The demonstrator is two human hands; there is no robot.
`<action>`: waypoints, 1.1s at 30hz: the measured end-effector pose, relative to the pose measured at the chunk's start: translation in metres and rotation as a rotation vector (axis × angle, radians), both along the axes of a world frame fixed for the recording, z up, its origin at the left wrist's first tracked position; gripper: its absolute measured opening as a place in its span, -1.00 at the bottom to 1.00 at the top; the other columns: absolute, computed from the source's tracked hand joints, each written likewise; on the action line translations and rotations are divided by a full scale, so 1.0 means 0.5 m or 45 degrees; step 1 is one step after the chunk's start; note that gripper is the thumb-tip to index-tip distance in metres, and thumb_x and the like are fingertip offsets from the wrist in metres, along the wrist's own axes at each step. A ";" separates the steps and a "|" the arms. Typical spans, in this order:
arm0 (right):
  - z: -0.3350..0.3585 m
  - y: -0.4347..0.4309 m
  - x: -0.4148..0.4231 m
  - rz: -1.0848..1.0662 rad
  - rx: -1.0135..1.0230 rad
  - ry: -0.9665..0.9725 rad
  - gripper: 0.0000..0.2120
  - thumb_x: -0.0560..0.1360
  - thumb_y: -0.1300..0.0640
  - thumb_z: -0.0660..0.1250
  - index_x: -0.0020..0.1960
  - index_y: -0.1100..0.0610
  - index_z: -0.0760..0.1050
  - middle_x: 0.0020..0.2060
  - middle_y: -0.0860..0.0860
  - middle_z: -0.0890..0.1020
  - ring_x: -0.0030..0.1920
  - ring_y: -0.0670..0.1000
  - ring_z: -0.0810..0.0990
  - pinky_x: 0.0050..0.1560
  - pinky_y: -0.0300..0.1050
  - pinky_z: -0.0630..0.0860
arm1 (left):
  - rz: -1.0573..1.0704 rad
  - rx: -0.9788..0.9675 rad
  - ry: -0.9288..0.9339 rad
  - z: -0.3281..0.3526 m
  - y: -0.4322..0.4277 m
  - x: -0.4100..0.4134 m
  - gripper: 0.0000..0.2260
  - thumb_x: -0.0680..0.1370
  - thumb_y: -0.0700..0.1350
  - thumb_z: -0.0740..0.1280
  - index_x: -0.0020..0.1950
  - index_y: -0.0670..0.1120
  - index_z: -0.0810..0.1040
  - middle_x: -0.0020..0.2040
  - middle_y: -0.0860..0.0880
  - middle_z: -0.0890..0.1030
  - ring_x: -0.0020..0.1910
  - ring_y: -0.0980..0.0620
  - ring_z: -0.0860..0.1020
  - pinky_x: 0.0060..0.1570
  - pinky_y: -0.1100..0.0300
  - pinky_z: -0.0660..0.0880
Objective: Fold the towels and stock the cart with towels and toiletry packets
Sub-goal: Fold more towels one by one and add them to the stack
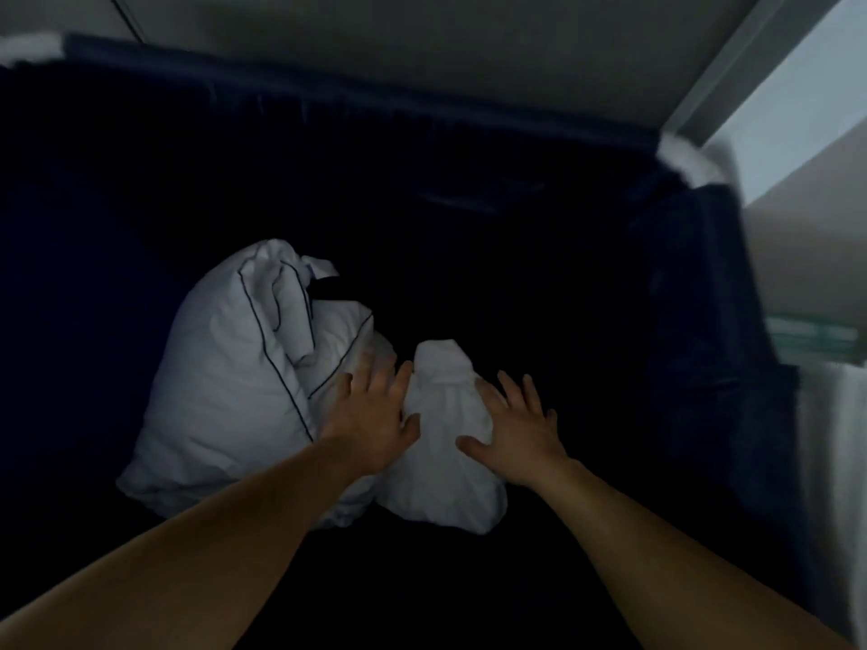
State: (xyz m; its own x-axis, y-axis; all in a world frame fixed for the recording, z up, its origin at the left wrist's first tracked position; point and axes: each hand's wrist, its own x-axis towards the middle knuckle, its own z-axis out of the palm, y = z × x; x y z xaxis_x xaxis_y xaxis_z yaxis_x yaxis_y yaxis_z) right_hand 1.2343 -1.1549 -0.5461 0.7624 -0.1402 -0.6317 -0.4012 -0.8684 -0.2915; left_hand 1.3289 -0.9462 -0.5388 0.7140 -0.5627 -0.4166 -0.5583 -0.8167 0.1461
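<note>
Much of the scene is lost in darkness. The dark blue cover [140, 190] on which everything lies is rendered almost black around the white towel [441, 490], and its folds cannot be made out. The towel is seen as a bunched, crumpled heap, narrowed to a rounded tip at its far end. Whether any part of it is folded cannot be told, and its middle is partly covered by both hands.

The left hand [375, 415] is laid at the towel's left flank with fingers straight and spread. Its thumb touches the cloth and its fingertips lie over the pillow [220, 387]. The right hand [518, 431] is likewise spread flat on the towel's right side, and nothing is gripped.

The pillow, white with dark piping, is pressed against the towel's left side, and its creased upper part is hard to separate into layers. Far to the right of the towel, a blurred pale-green stack [816, 337] and a white hanging cloth [844, 462] are cut off by the frame edge and cannot be identified. Beyond the towel, the cover is bordered by a pale wall [422, 49].
</note>
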 end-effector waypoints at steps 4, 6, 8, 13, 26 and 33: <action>-0.206 0.013 0.017 -0.073 0.027 0.177 -0.01 0.44 -0.44 0.26 0.59 -0.18 -0.30 0.59 -0.03 -0.30 0.55 0.21 -0.36 0.48 0.44 -0.17 | -0.018 -0.003 0.101 -0.180 -0.003 0.025 -0.22 0.50 0.33 -0.18 0.63 -0.05 -0.14 0.63 -0.08 -0.07 0.60 -0.13 -0.10 0.52 -0.13 0.00; -0.312 0.020 0.022 -0.090 0.047 0.237 0.02 0.44 -0.39 0.32 0.59 -0.16 -0.30 0.59 0.01 -0.30 0.54 0.23 -0.37 0.48 0.44 -0.13 | -0.013 -0.020 0.131 -0.271 -0.009 0.032 -0.27 0.57 0.30 -0.09 0.63 -0.05 -0.13 0.64 -0.09 -0.07 0.60 -0.13 -0.10 0.52 -0.12 -0.01; -0.415 0.027 0.022 -0.097 0.049 0.280 0.04 0.43 -0.37 0.36 0.60 -0.16 -0.28 0.59 0.01 -0.29 0.55 0.24 -0.37 0.47 0.46 -0.11 | -0.017 -0.025 0.154 -0.359 -0.017 0.037 -0.30 0.61 0.27 0.00 0.63 -0.04 -0.13 0.64 -0.08 -0.07 0.60 -0.11 -0.11 0.52 -0.11 0.00; -0.614 0.044 -0.003 -0.084 0.016 0.404 0.14 0.34 -0.40 0.43 0.58 -0.21 -0.31 0.56 0.00 -0.40 0.51 0.27 -0.44 0.35 0.63 -0.07 | -0.022 -0.112 0.209 -0.528 -0.041 0.029 -0.31 0.61 0.24 0.05 0.63 -0.06 -0.06 0.63 -0.10 -0.01 0.60 -0.10 -0.08 0.52 -0.09 -0.01; -0.633 0.045 -0.039 -0.196 -0.144 0.212 -0.62 0.56 0.09 0.24 0.38 0.07 0.38 0.31 0.15 0.38 0.20 0.23 0.47 0.11 -0.02 0.47 | 0.036 -0.214 0.252 -0.546 -0.031 -0.011 -0.28 0.56 0.25 0.09 0.62 -0.09 0.05 0.62 -0.12 0.09 0.60 -0.13 0.03 0.49 -0.07 0.12; -0.331 0.009 0.015 -0.300 0.005 -0.176 -0.74 0.52 0.03 0.30 0.15 0.13 0.49 0.14 0.11 0.51 0.07 0.15 0.51 -0.10 -0.13 0.39 | 0.079 0.006 0.371 -0.297 -0.050 0.050 0.04 0.29 0.51 0.01 0.61 -0.01 -0.22 0.63 -0.05 -0.07 0.60 -0.07 -0.06 0.53 -0.04 0.05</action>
State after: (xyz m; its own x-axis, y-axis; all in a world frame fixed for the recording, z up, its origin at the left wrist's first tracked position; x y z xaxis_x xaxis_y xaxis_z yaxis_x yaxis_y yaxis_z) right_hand 1.2415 -1.1505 -0.7115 0.7879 -0.3220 -0.5248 -0.5485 -0.7544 -0.3606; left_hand 1.3541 -0.9711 -0.6874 0.5971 -0.5193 -0.6114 -0.4421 -0.8490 0.2893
